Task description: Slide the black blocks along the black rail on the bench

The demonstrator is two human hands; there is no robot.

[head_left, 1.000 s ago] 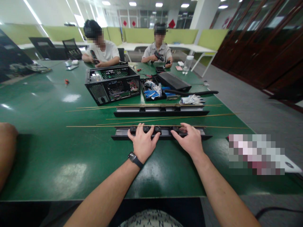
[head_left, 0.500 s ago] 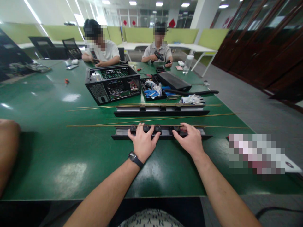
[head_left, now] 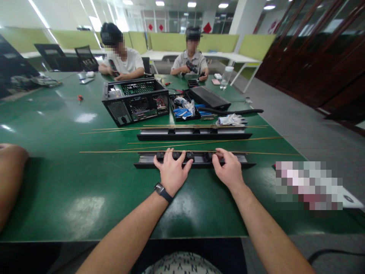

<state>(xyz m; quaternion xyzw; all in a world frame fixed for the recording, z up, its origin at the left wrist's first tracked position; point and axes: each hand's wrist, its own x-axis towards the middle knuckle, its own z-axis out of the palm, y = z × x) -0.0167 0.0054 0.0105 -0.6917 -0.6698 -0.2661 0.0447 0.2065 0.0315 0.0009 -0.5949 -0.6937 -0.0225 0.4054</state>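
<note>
A long black channel rail (head_left: 164, 166) with a silvery inside lies crosswise in front of me, several small black blocks (head_left: 190, 156) set along it. My left hand (head_left: 173, 171) rests over the blocks on the left, its fingers spread and touching them. At the right part of the rail, my right hand (head_left: 228, 166) has thumb and forefinger around the end of another black block (head_left: 209, 156); its other fingers are partly hidden. Thin brass-coloured rods (head_left: 99, 152) lie just behind the rail.
A second rail (head_left: 194, 136) lies parallel beyond the rods. Farther back are an open computer case (head_left: 137, 102), a tray with gloves (head_left: 185, 110), a black box (head_left: 209, 97) and a white glove (head_left: 232, 120). Two people sit opposite; another person's arm (head_left: 11, 179) is at left.
My right hand's thumb has drawn in a little toward the forefinger and shifted slightly right, showing more of the black block. My left hand has stayed in place.
</note>
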